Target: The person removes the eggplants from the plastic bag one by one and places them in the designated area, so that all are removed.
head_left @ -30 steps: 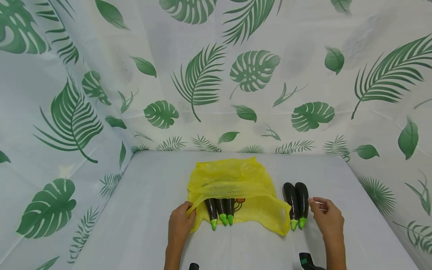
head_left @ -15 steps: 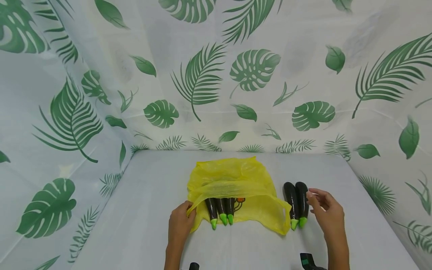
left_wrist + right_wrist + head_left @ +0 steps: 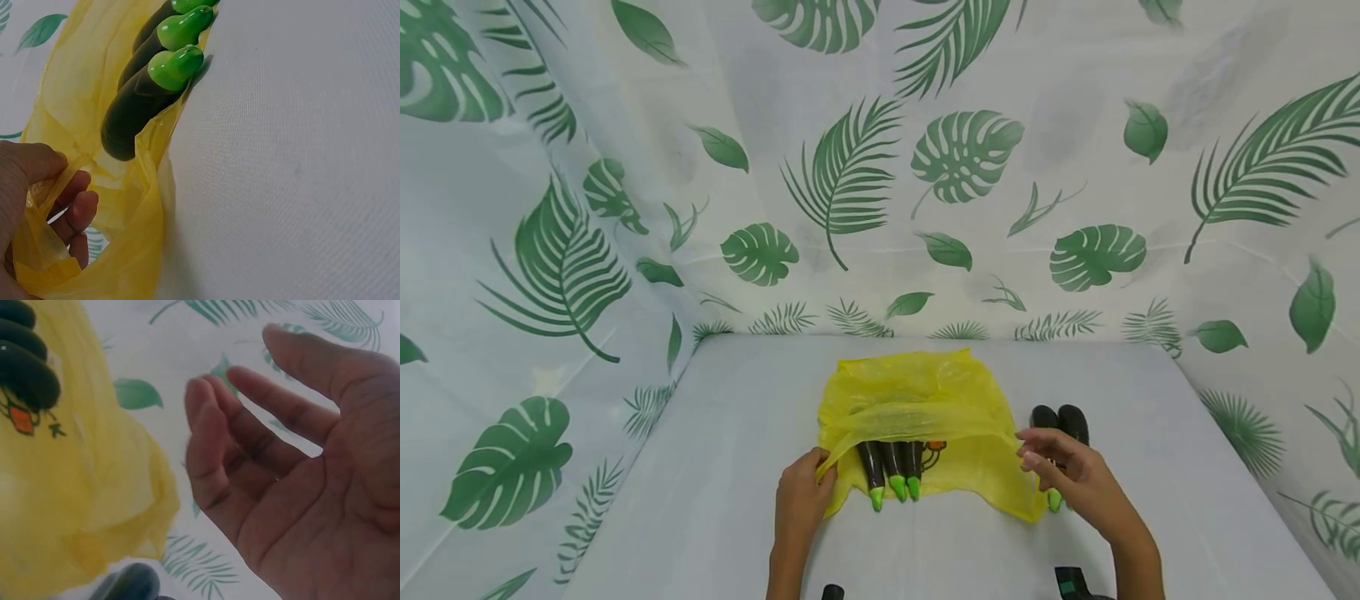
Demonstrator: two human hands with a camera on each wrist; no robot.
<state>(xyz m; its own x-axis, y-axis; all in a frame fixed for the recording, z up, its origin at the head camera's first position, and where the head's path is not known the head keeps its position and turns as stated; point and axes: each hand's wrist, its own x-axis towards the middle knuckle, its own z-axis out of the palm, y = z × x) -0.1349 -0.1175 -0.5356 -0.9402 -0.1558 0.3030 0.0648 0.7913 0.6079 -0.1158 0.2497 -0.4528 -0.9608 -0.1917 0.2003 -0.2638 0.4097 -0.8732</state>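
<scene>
A yellow plastic bag (image 3: 917, 383) lies on its side, its mouth facing the person. Inside it are three dark eggplants (image 3: 891, 461), their green stem ends poking out at the opening. At the bag's left side my left hand (image 3: 803, 500) pinches the bag handle between thumb and fingers; in the left wrist view, the hand (image 3: 22, 187) has some fingers behind the film. My right hand (image 3: 1075, 479) hovers by the bag's right edge, fingers loosely bent and holding nothing. Partly hidden behind it, two more eggplants (image 3: 1073, 421) lie side by side right of the bag.
The white table (image 3: 745, 417) extends on both sides of the bag. Leaf-patterned sheeting (image 3: 962, 158) hangs at the back and both sides. Black objects (image 3: 1072, 581) show at the bottom edge, close to each forearm.
My right hand has moved left, from beside the two outer eggplants to the bag's right edge, passing in front of them. My left hand keeps its hold; the bag has stayed put.
</scene>
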